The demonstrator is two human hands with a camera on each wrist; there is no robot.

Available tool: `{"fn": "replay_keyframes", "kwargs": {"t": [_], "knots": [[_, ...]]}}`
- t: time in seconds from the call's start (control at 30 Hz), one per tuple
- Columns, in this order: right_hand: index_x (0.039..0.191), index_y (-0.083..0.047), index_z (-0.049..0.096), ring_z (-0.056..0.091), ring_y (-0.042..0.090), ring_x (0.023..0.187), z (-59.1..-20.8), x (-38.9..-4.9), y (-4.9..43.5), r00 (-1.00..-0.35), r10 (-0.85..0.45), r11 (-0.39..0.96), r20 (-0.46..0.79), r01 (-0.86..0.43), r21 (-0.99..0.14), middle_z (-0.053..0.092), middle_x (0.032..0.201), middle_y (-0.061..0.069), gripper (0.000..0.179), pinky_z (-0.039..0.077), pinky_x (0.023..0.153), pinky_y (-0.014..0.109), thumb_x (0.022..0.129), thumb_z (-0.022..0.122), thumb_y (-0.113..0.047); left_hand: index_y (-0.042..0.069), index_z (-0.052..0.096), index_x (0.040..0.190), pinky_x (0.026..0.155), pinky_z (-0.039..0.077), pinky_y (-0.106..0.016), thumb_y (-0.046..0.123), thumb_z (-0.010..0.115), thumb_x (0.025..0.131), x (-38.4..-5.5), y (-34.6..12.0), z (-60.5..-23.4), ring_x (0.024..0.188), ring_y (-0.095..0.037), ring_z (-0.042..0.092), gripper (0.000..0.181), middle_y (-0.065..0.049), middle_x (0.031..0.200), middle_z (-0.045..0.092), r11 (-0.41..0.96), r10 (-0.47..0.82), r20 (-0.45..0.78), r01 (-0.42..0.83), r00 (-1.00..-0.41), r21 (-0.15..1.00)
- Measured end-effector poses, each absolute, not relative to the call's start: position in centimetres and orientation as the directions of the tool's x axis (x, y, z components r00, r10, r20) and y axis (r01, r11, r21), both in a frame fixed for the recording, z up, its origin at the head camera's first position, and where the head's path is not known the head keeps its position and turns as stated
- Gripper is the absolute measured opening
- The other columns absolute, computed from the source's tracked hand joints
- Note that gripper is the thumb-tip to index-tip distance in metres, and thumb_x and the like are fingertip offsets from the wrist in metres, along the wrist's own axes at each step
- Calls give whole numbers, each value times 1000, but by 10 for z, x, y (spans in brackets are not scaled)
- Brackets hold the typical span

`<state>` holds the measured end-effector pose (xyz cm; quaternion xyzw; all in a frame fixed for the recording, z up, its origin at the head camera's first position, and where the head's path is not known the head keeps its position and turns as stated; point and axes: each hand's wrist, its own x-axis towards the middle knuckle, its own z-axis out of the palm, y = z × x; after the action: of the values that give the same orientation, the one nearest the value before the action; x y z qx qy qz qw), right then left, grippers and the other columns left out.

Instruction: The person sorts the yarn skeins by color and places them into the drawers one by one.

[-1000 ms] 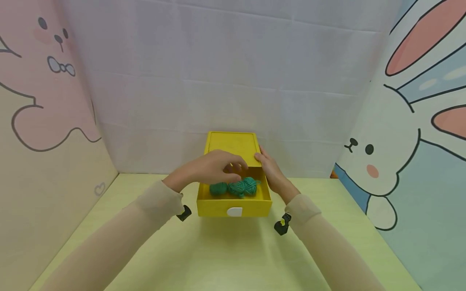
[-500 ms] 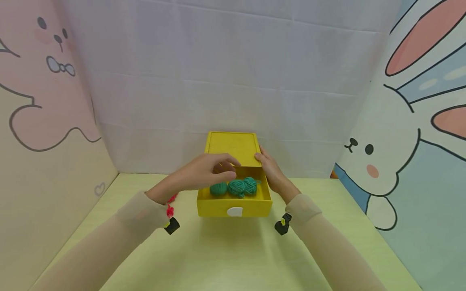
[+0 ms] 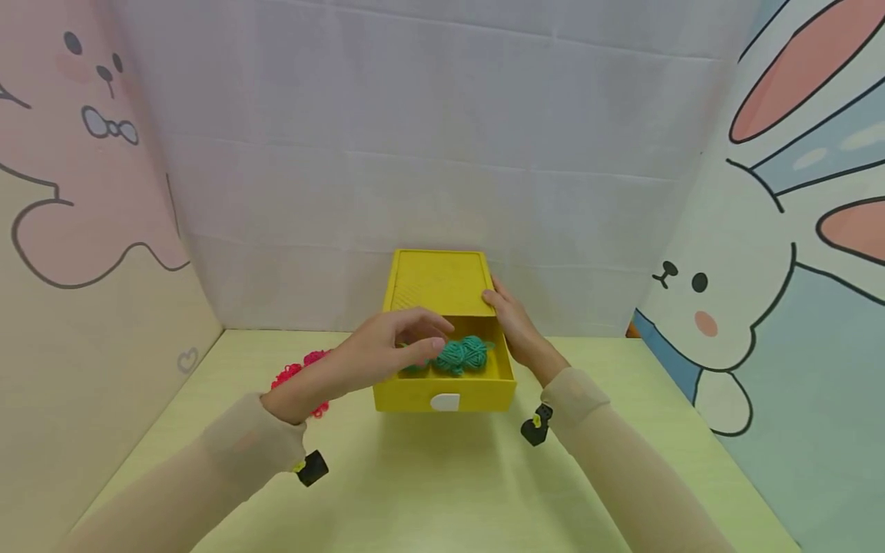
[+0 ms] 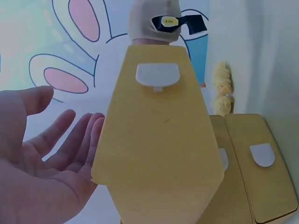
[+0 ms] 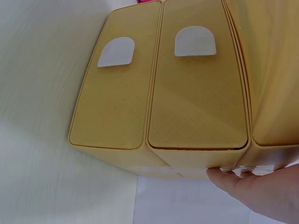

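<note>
A small yellow drawer unit (image 3: 439, 278) stands against the back cloth, its top drawer (image 3: 408, 396) pulled out. Teal yarn balls (image 3: 462, 355) lie in that drawer; the leftmost is mostly hidden behind my left hand (image 3: 387, 347). This hand hovers over the drawer's left side, fingers loosely bent and holding nothing. In the left wrist view its palm (image 4: 60, 186) shows bare beside the drawer's front. My right hand (image 3: 517, 326) holds the unit's right side, thumb on the top edge. Lower drawer fronts with white tabs (image 5: 195, 41) are closed in the right wrist view.
Bright pink yarn (image 3: 293, 372) lies on the pale table left of the unit, partly behind my left forearm. A fluffy yellow thing (image 4: 223, 88) shows beyond the unit in the left wrist view. Printed side walls and a white back cloth (image 3: 442, 153) enclose the table.
My left hand has shifted left and slightly toward me, away from the drawer's middle. More of the pink yarn has come into view. My right hand and the unit have stayed put.
</note>
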<state>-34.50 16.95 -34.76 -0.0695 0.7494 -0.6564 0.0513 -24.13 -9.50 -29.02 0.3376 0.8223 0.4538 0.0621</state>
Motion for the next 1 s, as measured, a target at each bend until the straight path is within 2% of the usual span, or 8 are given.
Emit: {"fn": "replay_keyframes", "kwargs": {"t": [0.17,0.27,0.37,0.5,0.67,0.8,1.0], "knots": [[173,-28,6,16,30,163,-348,-346,170,-985,-170,130,9,-32,-991,8,179,2,66,17,131,52,115,37,-34,22,67,137,92,61,-41,38,65,107,-228,-95,-291,100,-24,73,34,-5,132,71,319,607,190,456,-772,831],[173,-27,6,14,30,164,-347,-345,169,-985,-171,134,11,-35,-990,7,180,2,67,15,132,53,115,37,-34,24,68,135,97,59,-44,39,65,107,-219,-95,-294,103,-22,73,31,-3,130,72,301,619,176,439,-765,847],[173,-27,7,16,30,163,-346,-344,169,-986,-169,135,8,-31,-990,8,179,2,66,16,132,53,114,37,-34,25,70,131,98,58,-40,39,65,107,-213,-96,-299,106,-17,73,28,0,123,75,296,635,173,444,-753,846],[173,-27,7,17,30,163,-346,-345,169,-984,-176,138,9,-34,-990,8,179,1,66,15,132,52,115,36,-33,19,72,127,94,60,-34,35,63,109,-207,-95,-308,103,-18,75,26,-1,114,77,280,657,176,454,-733,846],[173,-27,6,18,31,162,-347,-344,169,-985,-174,134,13,-37,-990,8,180,2,66,17,132,52,114,37,-33,16,74,126,90,63,-34,33,61,110,-203,-95,-323,97,-18,75,28,1,116,77,275,690,127,420,-713,865],[173,-27,6,17,31,162,-347,-343,169,-983,-180,124,18,-41,-991,7,180,2,67,17,131,53,114,37,-33,11,75,125,90,63,-35,36,56,112,-202,-96,-341,100,-19,74,34,-1,116,77,258,701,54,323,-712,911],[173,-28,5,14,29,164,-346,-343,169,-981,-193,121,28,-52,-991,7,179,1,66,15,132,53,115,36,-33,5,73,129,97,61,-39,46,48,113,-201,-92,-361,110,-24,73,50,-7,122,75,235,688,-111,76,-717,969]]}}
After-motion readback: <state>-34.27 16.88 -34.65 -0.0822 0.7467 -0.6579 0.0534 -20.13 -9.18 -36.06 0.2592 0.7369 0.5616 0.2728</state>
